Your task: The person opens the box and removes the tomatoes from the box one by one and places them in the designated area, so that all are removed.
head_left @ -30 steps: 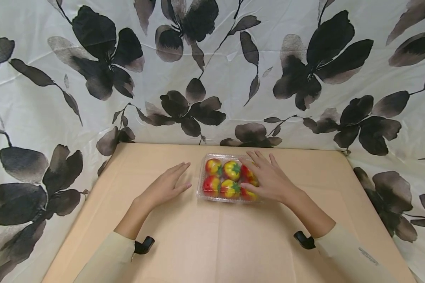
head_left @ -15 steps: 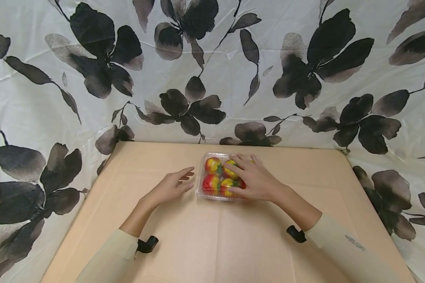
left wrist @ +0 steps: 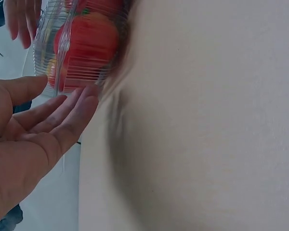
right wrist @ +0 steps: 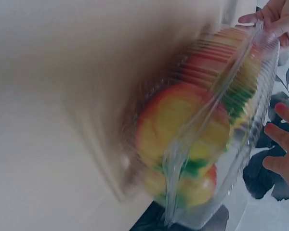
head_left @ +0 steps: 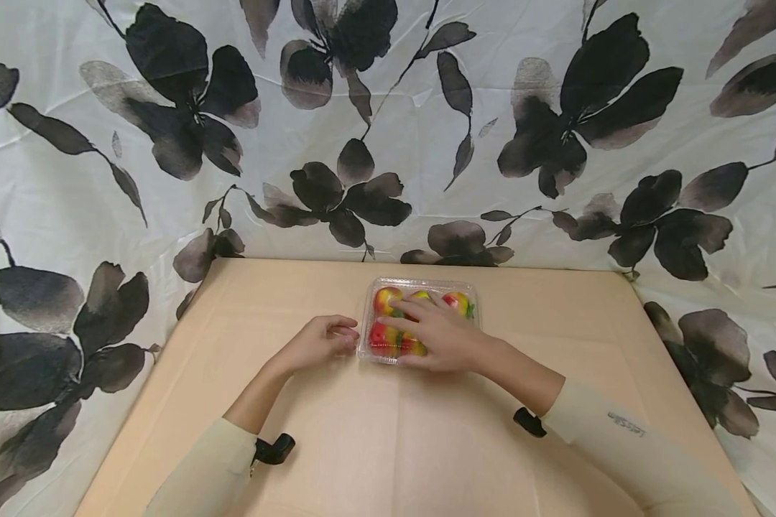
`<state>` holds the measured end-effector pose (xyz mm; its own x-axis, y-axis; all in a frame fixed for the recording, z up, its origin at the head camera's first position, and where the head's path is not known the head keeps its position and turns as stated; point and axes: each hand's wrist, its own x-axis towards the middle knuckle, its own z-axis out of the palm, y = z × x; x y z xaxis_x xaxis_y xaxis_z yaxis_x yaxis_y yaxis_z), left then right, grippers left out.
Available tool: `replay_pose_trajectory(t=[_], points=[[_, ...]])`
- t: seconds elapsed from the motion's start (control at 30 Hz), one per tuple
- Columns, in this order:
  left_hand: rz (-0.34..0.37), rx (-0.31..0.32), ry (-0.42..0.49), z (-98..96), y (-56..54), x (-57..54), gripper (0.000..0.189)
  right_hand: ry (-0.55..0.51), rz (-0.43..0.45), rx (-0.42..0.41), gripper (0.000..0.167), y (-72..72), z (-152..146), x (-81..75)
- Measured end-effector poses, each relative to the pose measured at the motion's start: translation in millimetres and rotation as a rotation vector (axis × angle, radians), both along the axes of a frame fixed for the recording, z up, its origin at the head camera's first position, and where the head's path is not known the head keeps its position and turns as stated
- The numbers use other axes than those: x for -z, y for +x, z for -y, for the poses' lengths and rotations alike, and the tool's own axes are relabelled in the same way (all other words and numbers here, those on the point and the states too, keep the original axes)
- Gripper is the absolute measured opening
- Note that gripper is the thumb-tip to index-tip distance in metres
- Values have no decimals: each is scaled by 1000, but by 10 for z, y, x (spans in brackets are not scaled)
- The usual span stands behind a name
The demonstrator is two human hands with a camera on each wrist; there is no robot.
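A clear plastic clamshell box lies on the table, its lid down. Inside are several round red-and-yellow fruits or vegetables with green tops. My left hand is at the box's left end. In the left wrist view, the thumb and the fairly straight fingers reach either side of its ridged rim, fingertips right at the plastic. My right hand spreads over the lid from the right, fingers apart, and hides part of the contents. In the right wrist view its fingers extend beside the box's top.
A beige-covered table extends around the box and toward the body. Behind it hangs a white cloth printed with dark flowers. Each sleeve carries a black wrist camera.
My right hand has slid leftward over the lid, uncovering the box's right end. My left hand has moved right to the box's left edge. The box stays in place.
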<state>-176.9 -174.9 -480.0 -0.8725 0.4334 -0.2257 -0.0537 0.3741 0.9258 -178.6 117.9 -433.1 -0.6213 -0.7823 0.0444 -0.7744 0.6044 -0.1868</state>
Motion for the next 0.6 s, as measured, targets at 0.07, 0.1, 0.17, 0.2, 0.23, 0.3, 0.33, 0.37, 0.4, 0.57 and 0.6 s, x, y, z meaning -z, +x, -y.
replay_pose_trajectory(t=[0.07, 0.1, 0.17, 0.2, 0.23, 0.3, 0.33, 0.37, 0.4, 0.57, 0.6], points=[[34, -3, 18, -1, -2, 9, 39, -4, -6, -20, 72, 7, 41, 12], [53, -3, 25, -1, 1, 7, 39, -4, -10, -28, 71, 11, 60, 16], [91, -5, 39, -1, 2, 1, 39, -11, -14, -43, 70, 14, 94, 26], [115, -8, 49, -1, 3, -5, 38, -10, -17, -50, 70, 14, 110, 32], [139, -10, 60, 1, 6, -11, 38, -9, -21, -57, 69, 13, 125, 36], [185, -14, 89, 5, 10, -21, 37, -11, -37, -77, 66, 8, 158, 44], [203, -13, 104, 6, 10, -22, 36, -16, -41, -88, 65, 5, 174, 47], [223, -14, 117, 5, 10, -23, 36, -14, -54, -99, 63, 1, 188, 53], [246, -18, 135, 2, 11, -26, 35, -11, -65, -109, 61, 0, 203, 56], [338, -34, 207, -16, 7, -18, 33, -10, -81, -141, 53, 7, 261, 82], [348, -32, 215, -16, 5, -12, 34, -10, -83, -142, 52, 10, 272, 88]])
